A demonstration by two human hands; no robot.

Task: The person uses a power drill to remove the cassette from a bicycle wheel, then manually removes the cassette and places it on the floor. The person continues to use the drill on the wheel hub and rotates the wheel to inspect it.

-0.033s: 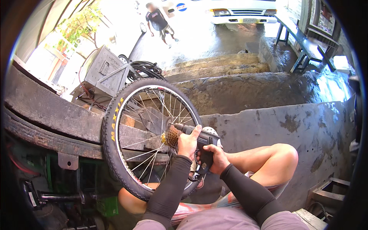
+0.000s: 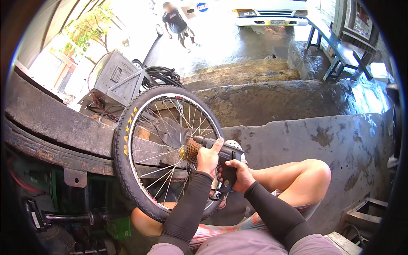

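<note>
A bicycle wheel (image 2: 122, 163) with a black knobby tyre stands upright, tilted, in front of me against my legs. At its hub is a brownish sprocket cassette (image 2: 192, 152) with a golden part beside it. My left hand (image 2: 207, 160) is wrapped round the front of a dark power drill (image 2: 231, 153), near the chuck. My right hand (image 2: 243, 177) grips the drill's handle; some of its fingers are hidden behind it. The drill's tip points at the hub, close to the cassette; whether it touches, I cannot tell.
Thick wooden beams (image 2: 55, 114) run along the left. Behind the wheel stand a grey metal box (image 2: 112, 74) and coiled black hoses (image 2: 163, 77). Concrete steps (image 2: 255, 91) lead toward a white truck (image 2: 272, 12). A person (image 2: 178, 25) walks there. A bench (image 2: 331, 42) stands at right.
The wheel, the drill and both my hands look unchanged. Only the view has shifted very slightly.
</note>
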